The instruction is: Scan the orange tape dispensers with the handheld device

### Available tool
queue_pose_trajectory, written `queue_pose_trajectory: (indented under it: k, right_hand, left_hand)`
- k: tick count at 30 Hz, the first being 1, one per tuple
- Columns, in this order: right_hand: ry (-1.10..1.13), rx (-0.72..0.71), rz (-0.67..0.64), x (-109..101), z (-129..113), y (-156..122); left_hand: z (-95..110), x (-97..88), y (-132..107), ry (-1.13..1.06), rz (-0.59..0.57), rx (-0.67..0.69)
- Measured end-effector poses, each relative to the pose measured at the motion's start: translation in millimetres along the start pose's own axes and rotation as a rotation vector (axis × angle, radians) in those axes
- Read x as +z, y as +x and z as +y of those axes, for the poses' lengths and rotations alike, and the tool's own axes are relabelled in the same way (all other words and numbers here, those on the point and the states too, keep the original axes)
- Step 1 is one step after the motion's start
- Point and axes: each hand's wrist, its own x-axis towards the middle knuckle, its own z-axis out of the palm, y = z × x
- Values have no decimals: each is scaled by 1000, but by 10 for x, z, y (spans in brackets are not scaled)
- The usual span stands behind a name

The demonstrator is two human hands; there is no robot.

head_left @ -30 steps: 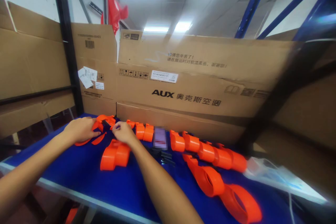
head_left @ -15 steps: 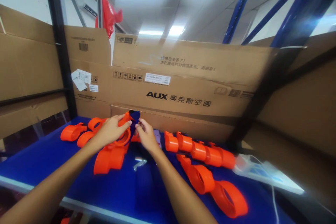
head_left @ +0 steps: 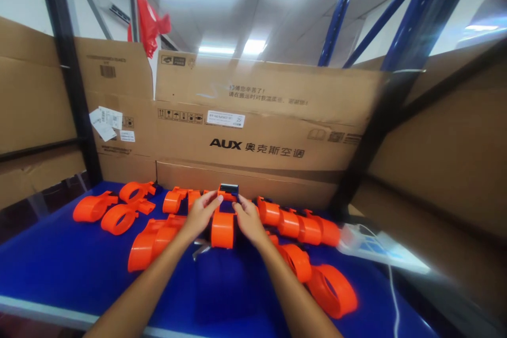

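Both my hands hold one orange plastic part (head_left: 222, 227) upright above the blue table (head_left: 79, 285), near its middle. My left hand (head_left: 201, 213) grips its left side, fingers curled round it. My right hand (head_left: 246, 216) grips its right side, with the thumb up by a small black piece (head_left: 228, 189) at the part's top. Several more orange ring-shaped parts lie around: a pair (head_left: 152, 240) just left of my left hand, a row (head_left: 301, 224) to the right, and two larger loops (head_left: 330, 290) nearer me on the right.
More orange parts (head_left: 114, 211) lie at the far left of the table. A cardboard wall printed AUX (head_left: 253, 132) closes the back and sides. A white power strip (head_left: 376, 248) with a cable lies at the right. Black and blue rack posts stand around.
My hands left the far-left pile, lifted one orange part with a black piece, and brought it to the table's middle. The camera view swung leftward, showing more parts on the left.
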Motion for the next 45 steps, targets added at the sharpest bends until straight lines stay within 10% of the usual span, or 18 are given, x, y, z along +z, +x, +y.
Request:
queue_pose_trajectory:
  k: [9, 45]
  right_hand:
    - [144, 226, 49, -69, 169, -250]
    - [-324, 55, 186, -34, 227, -467]
  left_hand:
    - [-256, -38, -57, 8, 147, 20]
    - [-446, 81, -253, -131, 161, -53]
